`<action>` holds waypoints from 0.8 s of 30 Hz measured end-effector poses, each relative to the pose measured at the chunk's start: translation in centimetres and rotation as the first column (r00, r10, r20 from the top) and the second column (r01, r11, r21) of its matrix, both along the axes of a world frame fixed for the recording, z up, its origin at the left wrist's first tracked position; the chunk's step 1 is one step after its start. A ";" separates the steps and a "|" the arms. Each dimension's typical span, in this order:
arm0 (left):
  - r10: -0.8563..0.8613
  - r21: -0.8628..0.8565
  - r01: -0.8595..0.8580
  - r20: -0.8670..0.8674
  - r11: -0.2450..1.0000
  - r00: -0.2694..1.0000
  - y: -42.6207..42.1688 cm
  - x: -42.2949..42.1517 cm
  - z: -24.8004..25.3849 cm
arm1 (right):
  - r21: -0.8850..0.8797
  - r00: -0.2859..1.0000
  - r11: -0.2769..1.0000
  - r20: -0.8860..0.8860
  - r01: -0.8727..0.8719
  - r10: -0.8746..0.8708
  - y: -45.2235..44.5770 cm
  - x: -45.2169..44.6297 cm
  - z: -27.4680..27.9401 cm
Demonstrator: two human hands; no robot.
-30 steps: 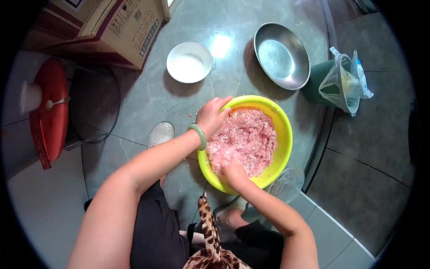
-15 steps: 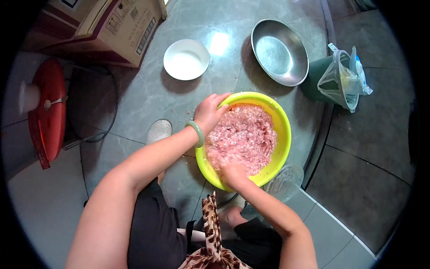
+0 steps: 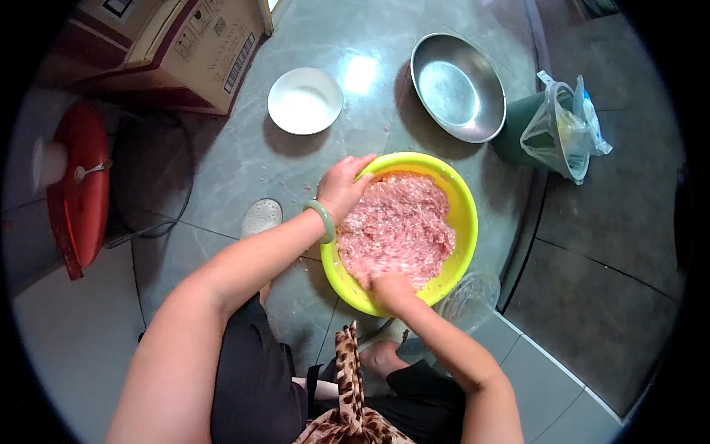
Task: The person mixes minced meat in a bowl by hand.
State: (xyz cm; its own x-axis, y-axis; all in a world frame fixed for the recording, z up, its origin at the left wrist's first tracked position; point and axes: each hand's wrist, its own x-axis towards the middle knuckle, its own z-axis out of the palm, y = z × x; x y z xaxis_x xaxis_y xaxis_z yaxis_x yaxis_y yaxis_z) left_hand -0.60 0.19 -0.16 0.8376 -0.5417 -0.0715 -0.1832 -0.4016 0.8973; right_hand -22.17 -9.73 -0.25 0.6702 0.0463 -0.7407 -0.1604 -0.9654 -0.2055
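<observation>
A yellow-green basin (image 3: 464, 244) of pink minced meat (image 3: 403, 222) stands on the floor in front of me. My left hand (image 3: 342, 189), with a pale green bangle on its wrist, grips the basin's upper left rim, thumb on the inside edge. Down in the meat near the basin's lower edge is my right hand (image 3: 392, 288). Its fingers are sunk in the mince and smeared by motion, so their shape does not show.
A white bowl (image 3: 305, 101) and a steel basin (image 3: 484, 100) stand beyond. A lined green bin (image 3: 521, 133) is right, a clear plastic container (image 3: 477, 296) close by. Cardboard boxes (image 3: 200, 55), a red stool (image 3: 85, 196) with a spoon and a cable lie left.
My right hand has shifted slightly up and right within the basin, and the meat's surface has changed shape. My left hand keeps its hold on the rim. The view has moved a little.
</observation>
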 end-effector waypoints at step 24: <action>-0.026 -0.003 0.025 -0.011 1.000 1.000 0.0 0.0 -0.5 | -0.067 0.930 0.996 0.367 0.060 -0.031 -9.5 11.7 -0.7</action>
